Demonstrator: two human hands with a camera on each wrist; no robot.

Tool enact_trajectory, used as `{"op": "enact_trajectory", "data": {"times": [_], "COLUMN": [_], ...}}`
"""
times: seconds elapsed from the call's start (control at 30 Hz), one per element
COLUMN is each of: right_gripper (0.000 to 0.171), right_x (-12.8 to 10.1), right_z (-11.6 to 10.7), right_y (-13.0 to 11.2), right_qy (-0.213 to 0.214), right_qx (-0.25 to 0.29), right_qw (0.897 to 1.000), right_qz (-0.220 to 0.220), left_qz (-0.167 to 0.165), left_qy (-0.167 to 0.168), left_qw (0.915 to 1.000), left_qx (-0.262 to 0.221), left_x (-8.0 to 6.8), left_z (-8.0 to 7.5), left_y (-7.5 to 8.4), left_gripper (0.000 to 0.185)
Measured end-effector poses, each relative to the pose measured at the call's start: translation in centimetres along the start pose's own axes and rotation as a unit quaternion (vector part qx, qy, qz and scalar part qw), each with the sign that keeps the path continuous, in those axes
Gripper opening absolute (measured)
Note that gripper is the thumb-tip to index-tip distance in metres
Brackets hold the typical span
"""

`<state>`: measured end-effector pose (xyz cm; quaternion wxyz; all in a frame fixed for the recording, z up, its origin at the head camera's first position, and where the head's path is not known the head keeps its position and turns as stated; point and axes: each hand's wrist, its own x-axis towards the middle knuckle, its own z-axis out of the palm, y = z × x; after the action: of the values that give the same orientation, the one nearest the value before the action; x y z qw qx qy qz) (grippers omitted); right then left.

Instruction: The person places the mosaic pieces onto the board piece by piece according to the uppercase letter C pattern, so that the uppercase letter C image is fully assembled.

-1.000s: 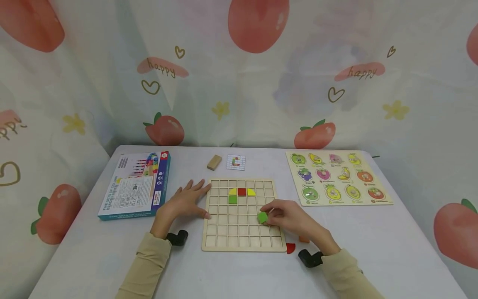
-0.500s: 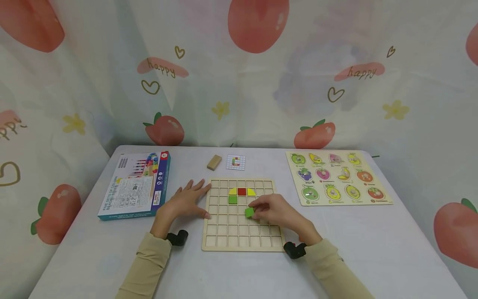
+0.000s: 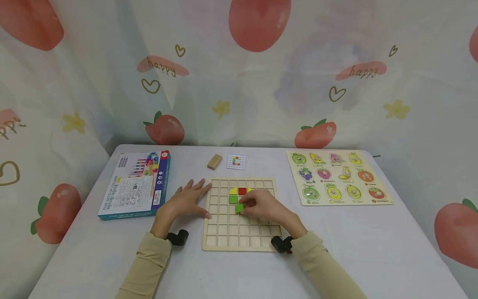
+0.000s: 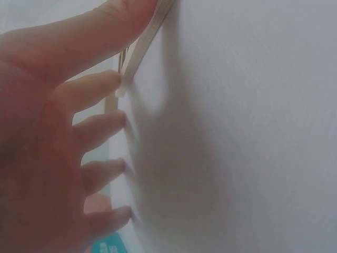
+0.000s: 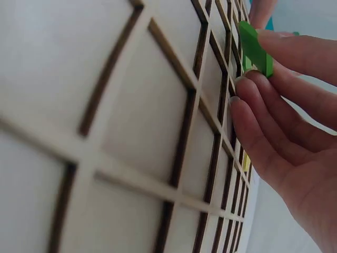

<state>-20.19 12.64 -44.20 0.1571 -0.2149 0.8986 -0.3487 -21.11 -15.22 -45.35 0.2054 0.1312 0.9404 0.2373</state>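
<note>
A wooden grid board [image 3: 223, 241] lies flat on the table. Its cells hold a yellow round-edged tile [image 3: 233, 192], a red square tile [image 3: 242, 191] and a green square tile [image 3: 233, 199]; another yellow tile is mostly behind the right hand. Between thumb and fingers, my right hand [image 3: 267, 206] pinches a second green tile [image 3: 239, 209], tilted just over the cells below the placed green one. In the right wrist view this green tile [image 5: 255, 48] is seen edge-on at the fingertips. My left hand [image 3: 186, 201] rests with spread fingers at the board's left edge, its thumb touching the edge.
A boxed bead set [image 3: 134, 187] lies on the left. Behind the board are a small wooden block [image 3: 214, 162] and a pattern card [image 3: 236, 162]. A fruit puzzle board [image 3: 337, 178] lies back right. A red piece [image 3: 289, 251] peeks out by the right wrist camera.
My right hand has carried the green tile leftward across the board, from its right side to near the placed green tile. The left hand has stayed put.
</note>
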Motion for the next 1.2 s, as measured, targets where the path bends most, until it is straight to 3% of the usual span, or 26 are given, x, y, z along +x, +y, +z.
{"op": "enact_trajectory", "data": {"times": [0.7,1.2], "right_gripper": [0.023,0.023], "right_x": [1.2,0.5], "right_z": [1.0,0.6], "right_y": [-0.5,-0.2], "right_qy": [-0.009,-0.025], "right_qx": [-0.005,0.002], "right_qw": [1.000,0.999], "right_qz": [-0.020,-0.027], "left_qz": [-0.002,-0.001], "left_qy": [-0.003,-0.002], "left_qw": [1.0000,1.0000], "left_qx": [0.001,0.000], "left_x": [-0.2,-0.3], "left_z": [-0.2,-0.2], "left_y": [0.7,0.3], "left_gripper": [0.100,0.098]}}
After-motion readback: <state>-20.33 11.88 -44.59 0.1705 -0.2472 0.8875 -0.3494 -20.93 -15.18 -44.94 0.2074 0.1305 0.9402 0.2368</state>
